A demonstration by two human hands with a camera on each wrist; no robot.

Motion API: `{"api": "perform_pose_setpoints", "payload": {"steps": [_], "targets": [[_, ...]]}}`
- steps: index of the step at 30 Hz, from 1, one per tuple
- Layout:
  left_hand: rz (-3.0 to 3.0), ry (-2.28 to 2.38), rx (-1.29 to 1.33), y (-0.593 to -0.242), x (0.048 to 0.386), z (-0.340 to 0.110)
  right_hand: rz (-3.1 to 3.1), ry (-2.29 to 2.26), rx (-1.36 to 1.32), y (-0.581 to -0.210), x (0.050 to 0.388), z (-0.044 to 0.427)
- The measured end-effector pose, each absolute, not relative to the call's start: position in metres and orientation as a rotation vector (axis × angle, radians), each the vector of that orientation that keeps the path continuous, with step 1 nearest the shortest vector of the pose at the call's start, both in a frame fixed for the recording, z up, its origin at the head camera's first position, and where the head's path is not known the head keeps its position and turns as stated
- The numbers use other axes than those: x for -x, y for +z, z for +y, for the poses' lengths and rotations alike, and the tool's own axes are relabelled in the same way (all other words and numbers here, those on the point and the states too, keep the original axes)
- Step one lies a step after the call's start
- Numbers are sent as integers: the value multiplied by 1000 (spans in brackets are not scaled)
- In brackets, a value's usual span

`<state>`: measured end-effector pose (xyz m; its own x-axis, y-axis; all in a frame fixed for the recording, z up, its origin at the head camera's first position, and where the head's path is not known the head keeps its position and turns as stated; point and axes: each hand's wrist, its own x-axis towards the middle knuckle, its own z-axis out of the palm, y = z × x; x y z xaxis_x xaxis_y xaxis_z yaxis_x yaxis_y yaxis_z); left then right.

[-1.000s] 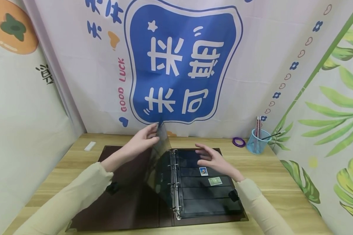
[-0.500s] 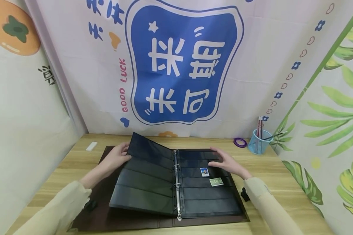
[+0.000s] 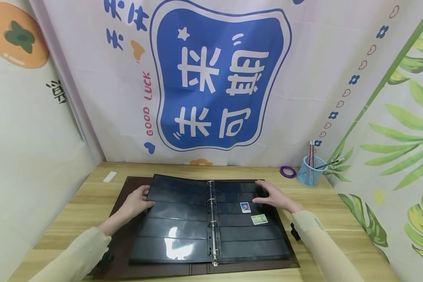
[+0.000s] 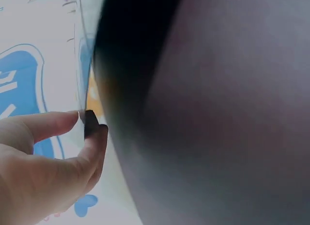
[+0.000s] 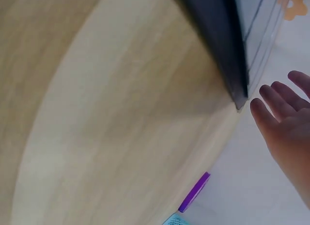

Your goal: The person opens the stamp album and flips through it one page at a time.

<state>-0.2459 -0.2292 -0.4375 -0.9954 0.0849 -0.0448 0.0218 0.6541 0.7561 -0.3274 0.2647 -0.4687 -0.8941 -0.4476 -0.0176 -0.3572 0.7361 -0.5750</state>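
Note:
A dark brown ring binder (image 3: 120, 239) lies open on the desk. My left hand (image 3: 133, 204) pinches the outer edge of the left black pocket page (image 3: 178, 209), whose upper left corner is slightly raised; in the left wrist view thumb and fingers of that hand (image 4: 58, 162) meet at the page edge. Over the upper right part of the right pocket page (image 3: 250, 239) is my right hand (image 3: 276, 197), fingers spread and holding nothing. That page holds a blue stamp (image 3: 245, 207) and a green stamp (image 3: 259, 219). Metal rings (image 3: 212, 223) run between the pages.
A white block (image 3: 109, 177) lies at the desk's back left. At the back right are a purple ring (image 3: 288, 171) and a blue mesh cup (image 3: 310, 172) with pencils. Printed cloth (image 3: 127, 117) hangs behind the desk.
The page in my left hand has swung over from upright to the left and come down nearly flat on the binder's left side. My right hand has shifted slightly right.

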Motion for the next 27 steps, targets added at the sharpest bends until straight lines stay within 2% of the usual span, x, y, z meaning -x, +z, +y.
{"api": "perform_pose_setpoints", "payload": {"steps": [22, 27], "targets": [[3071, 819, -280, -475, 242, -217, 2838, -681, 677, -484, 337, 269], [3070, 775, -421, -476, 244, -218, 2817, -680, 629, -485, 337, 271]]}}
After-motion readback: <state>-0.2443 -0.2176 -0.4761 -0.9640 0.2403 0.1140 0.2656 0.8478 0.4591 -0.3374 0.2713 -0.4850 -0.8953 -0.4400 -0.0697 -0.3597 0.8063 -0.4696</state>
